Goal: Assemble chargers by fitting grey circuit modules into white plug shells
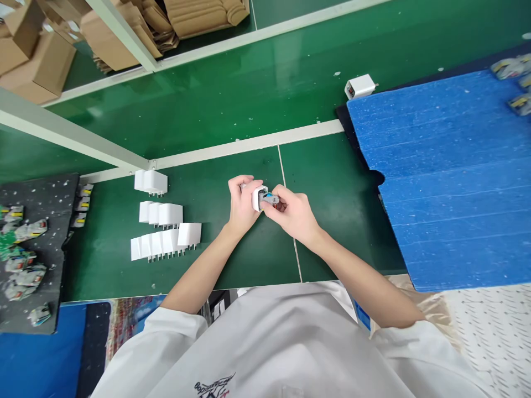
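Above the middle of the green table, my left hand (244, 205) is closed around a white charger housing (256, 199) whose open end faces right. My right hand (295, 213) pinches a small grey circuit assembly (269, 199) with a bit of blue on it. The assembly's left end sits at the mouth of the housing, and my fingers hide part of it. To the left, white plug chargers stand in three rows with their prongs showing: a back row (154, 181), a middle row (170, 214) and a front row (189, 234).
A blue board (452, 182) covers the right side, with grey assemblies (512, 67) at its far corner. One white charger (360, 86) lies by its back edge. A dark tray (52, 221) at left bears several assemblies. Cardboard (203, 16) fills the shelf behind a white post (74, 130).
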A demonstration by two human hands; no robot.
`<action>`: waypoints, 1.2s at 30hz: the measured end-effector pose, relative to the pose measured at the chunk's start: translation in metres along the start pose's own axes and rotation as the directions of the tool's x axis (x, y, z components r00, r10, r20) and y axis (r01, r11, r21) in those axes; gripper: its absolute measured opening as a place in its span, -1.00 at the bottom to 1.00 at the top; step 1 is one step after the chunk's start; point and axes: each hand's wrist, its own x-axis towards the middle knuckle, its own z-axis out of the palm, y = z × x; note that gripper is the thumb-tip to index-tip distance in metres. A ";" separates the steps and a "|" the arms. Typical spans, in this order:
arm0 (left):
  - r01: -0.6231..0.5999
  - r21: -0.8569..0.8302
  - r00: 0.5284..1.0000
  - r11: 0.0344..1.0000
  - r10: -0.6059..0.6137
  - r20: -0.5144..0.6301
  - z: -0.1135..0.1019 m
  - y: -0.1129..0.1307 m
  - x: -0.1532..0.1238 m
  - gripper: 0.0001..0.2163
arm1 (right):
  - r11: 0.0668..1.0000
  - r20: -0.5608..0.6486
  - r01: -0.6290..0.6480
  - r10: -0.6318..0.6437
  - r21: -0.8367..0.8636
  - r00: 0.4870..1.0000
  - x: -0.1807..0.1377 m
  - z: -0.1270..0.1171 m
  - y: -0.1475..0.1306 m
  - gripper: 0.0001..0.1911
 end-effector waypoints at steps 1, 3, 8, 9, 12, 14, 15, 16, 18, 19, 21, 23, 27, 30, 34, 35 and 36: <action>0.005 -0.008 1.000 1.000 -0.005 -0.008 0.000 0.001 0.000 -0.73 | 1.000 -0.002 0.002 -0.002 -0.002 1.000 0.000 0.000 0.000 -0.68; 0.007 -0.009 1.000 1.000 -0.008 -0.026 0.000 0.002 0.001 -0.72 | 1.000 -0.005 0.008 -0.008 -0.006 1.000 -0.001 0.001 0.000 -0.68; -0.043 -0.025 0.998 0.999 0.041 -0.050 -0.001 0.006 0.002 -0.72 | 0.999 -0.012 0.043 -0.043 -0.004 0.999 -0.002 0.002 -0.001 -0.71; -0.050 -0.026 0.998 0.998 0.049 -0.042 -0.001 0.006 0.002 -0.72 | 0.999 -0.008 0.035 -0.035 0.003 0.999 -0.002 0.002 -0.001 -0.70; -0.029 0.008 1.000 1.000 0.029 -0.003 0.000 0.003 0.000 -0.73 | 1.000 0.012 -0.015 0.015 0.027 1.000 -0.001 0.000 -0.001 -0.69; 0.001 0.026 1.000 1.000 -0.001 0.028 0.000 0.002 -0.001 -0.73 | 0.998 0.032 -0.045 0.044 0.038 0.999 0.001 -0.001 0.000 -0.68; 0.013 0.026 0.998 1.000 -0.014 0.053 0.000 0.001 -0.002 -0.73 | 0.998 0.045 -0.057 0.055 0.039 0.997 0.003 -0.003 0.001 -0.67; 0.023 0.020 0.996 1.000 -0.024 0.084 0.000 0.000 -0.002 -0.71 | 0.997 0.052 -0.069 0.067 0.039 0.996 0.004 -0.005 0.002 -0.65; 0.036 -0.012 0.986 0.999 -0.034 0.163 -0.002 0.000 -0.001 -0.66 | 0.994 0.035 -0.099 0.097 0.045 0.995 0.007 -0.012 0.005 -0.62; 0.040 -0.041 0.979 0.998 -0.031 0.203 -0.003 0.000 0.000 -0.61 | 0.991 0.026 -0.117 0.115 0.061 0.993 0.009 -0.017 0.006 -0.60; 0.039 -0.131 0.964 0.991 -0.002 0.267 -0.005 0.000 0.003 -0.55 | 0.976 0.090 -0.168 0.156 0.138 0.984 0.013 -0.026 0.009 -0.59; 0.021 -0.230 0.947 0.973 0.054 0.316 -0.007 0.001 0.006 -0.52 | 0.938 0.283 -0.246 0.174 0.244 0.943 0.017 -0.034 0.011 -0.56; 0.010 -0.299 0.915 0.954 0.112 0.388 -0.009 0.003 0.008 -0.42 | 0.838 0.483 -0.377 0.160 0.395 0.861 0.021 -0.035 0.013 -0.56; 0.127 -0.299 0.918 0.946 0.002 0.396 -0.010 0.006 0.007 -0.26 | 0.784 0.326 -0.348 0.197 0.515 0.925 0.021 -0.028 0.017 -0.57; 0.378 -0.409 0.865 0.830 -0.159 0.475 -0.010 0.006 0.007 -0.42 | 0.774 0.185 -0.297 0.233 0.559 0.955 0.021 -0.021 0.021 -0.52; 0.416 -0.434 0.851 0.799 -0.174 0.496 -0.010 0.005 0.007 -0.46 | 0.782 0.192 -0.299 0.231 0.547 0.954 0.021 -0.021 0.021 -0.52; 0.437 -0.452 0.845 0.777 -0.184 0.501 -0.010 0.004 0.007 -0.49 | 0.791 0.207 -0.303 0.226 0.531 0.952 0.020 -0.021 0.021 -0.51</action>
